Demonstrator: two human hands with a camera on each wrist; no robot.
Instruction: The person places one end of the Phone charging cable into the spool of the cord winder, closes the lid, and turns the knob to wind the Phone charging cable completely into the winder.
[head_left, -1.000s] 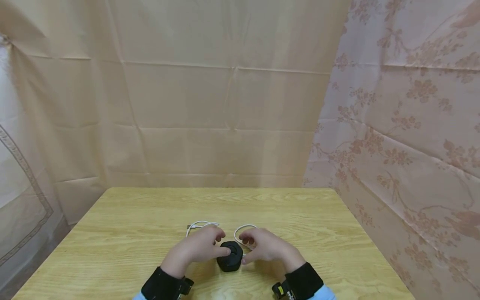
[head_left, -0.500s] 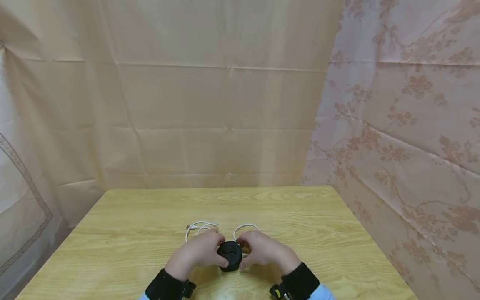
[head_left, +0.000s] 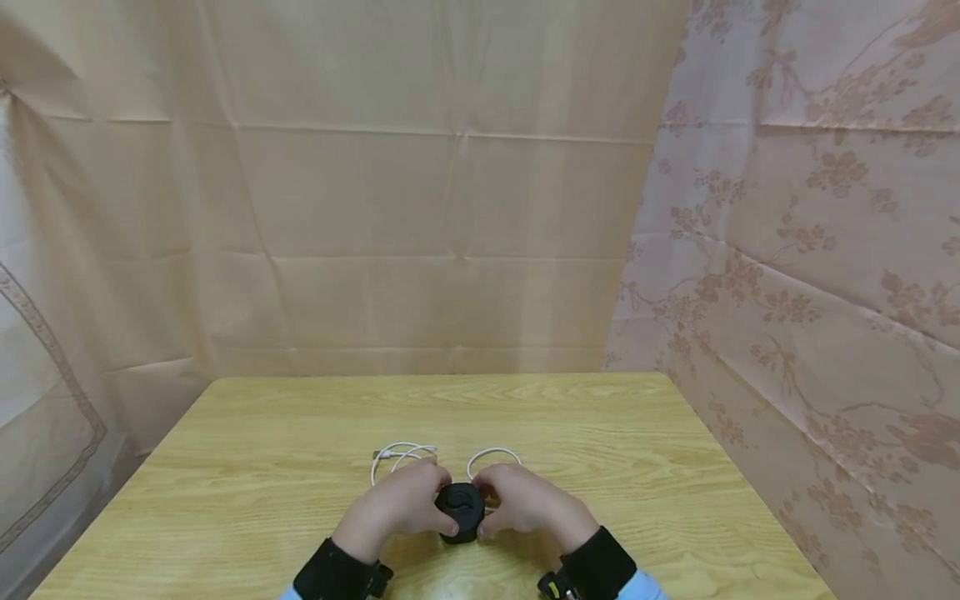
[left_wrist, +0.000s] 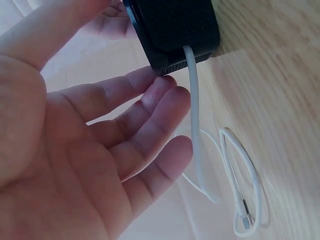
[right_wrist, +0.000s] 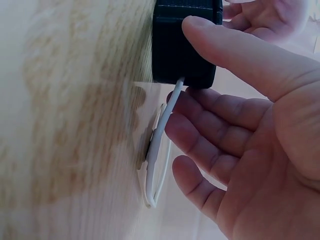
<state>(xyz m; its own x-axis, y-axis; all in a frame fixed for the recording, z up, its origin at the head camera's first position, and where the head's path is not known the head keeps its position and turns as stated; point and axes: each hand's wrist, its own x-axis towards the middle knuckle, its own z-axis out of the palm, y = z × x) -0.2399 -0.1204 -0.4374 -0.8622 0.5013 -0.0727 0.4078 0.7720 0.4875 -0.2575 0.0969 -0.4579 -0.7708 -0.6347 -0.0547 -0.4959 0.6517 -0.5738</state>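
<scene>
A black many-sided block (head_left: 461,510) with a round recess in its top sits on the table, between my hands. My left hand (head_left: 407,498) grips its left side, thumb at the near edge and index finger at the far one. On the other side, my right hand (head_left: 531,503) holds it the same way; the right wrist view shows that thumb (right_wrist: 215,40) flat on the block's side. White cable (left_wrist: 194,105) comes out of the block at its far side, past the curled lower fingers. The recess is partly shaded, its inside dark.
Beyond the left hand the cable lies in loose loops (head_left: 405,443), ending in a metal plug (left_wrist: 244,220). Another cable loop (head_left: 491,450) curves behind the right hand. The wood-grain table (head_left: 300,417) meets a beige curtain (head_left: 375,250) at the back; a floral curtain (head_left: 810,292) hangs at right.
The left thumb has moved from over the block's top down to its near left edge. My right hand has closed in from slightly apart to the block's right side. The last half second shows almost no motion.
</scene>
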